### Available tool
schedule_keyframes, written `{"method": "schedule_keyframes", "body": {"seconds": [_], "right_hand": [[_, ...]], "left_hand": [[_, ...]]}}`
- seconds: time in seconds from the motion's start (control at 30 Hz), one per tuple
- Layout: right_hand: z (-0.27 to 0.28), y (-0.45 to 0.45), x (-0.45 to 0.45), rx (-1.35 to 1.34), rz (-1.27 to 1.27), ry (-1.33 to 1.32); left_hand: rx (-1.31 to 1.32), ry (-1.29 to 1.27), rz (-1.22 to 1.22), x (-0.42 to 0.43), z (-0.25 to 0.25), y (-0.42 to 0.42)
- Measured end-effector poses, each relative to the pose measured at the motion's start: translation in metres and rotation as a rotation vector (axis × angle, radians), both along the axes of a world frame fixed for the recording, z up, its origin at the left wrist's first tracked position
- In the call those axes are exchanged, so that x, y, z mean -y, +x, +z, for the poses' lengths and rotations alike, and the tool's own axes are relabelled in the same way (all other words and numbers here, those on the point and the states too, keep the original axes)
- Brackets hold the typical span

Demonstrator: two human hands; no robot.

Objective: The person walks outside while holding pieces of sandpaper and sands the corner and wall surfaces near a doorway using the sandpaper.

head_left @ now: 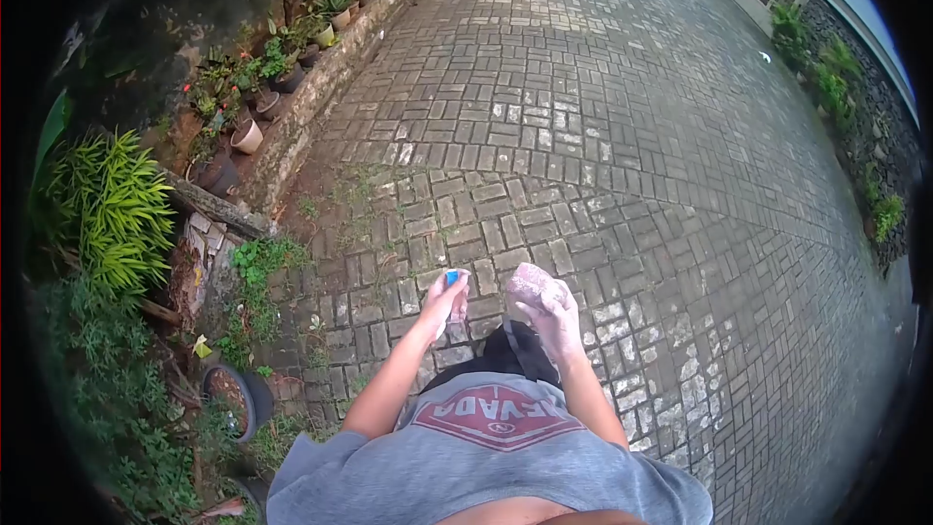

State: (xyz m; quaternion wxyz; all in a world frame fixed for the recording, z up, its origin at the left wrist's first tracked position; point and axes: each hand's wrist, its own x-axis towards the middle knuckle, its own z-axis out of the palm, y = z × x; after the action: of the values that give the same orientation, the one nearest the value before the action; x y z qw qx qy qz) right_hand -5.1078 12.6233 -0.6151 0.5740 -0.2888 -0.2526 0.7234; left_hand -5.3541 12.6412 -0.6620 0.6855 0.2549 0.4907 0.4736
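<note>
Between the fingers of my left hand (pixel 446 302) is a small blue object (pixel 451 277), and the fingers are closed round it. My right hand (pixel 556 319) grips a pinkish, powder-covered block (pixel 530 282), held out at its upper left side. Both hands are coated with pale powder or paste. They are apart from each other, in front of my grey shirt (pixel 486 457) and above the paving. What the blue object is, I cannot make out.
Brick paving (pixel 544 117) with pale patches stretches ahead. Potted plants (pixel 247 136) line a low kerb (pixel 316 87) on the left. Nearer, a dark pot (pixel 255 403) stands beside leafy plants (pixel 112 204). A stone wall with greenery (pixel 884 146) runs along the right.
</note>
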Motion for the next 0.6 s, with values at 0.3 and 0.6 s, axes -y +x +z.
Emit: {"method": "schedule_keyframes", "body": {"seconds": [0.3,0.6], "right_hand": [[-0.035,-0.044,-0.299,0.11,0.072,-0.107],[0.005,-0.116,-0.653,0.156,0.05,0.116]], "left_hand": [[0.083,-0.049,0.023,-0.292,-0.049,-0.038],[0.133,-0.071,0.182,-0.537,-0.015,-0.1]]}}
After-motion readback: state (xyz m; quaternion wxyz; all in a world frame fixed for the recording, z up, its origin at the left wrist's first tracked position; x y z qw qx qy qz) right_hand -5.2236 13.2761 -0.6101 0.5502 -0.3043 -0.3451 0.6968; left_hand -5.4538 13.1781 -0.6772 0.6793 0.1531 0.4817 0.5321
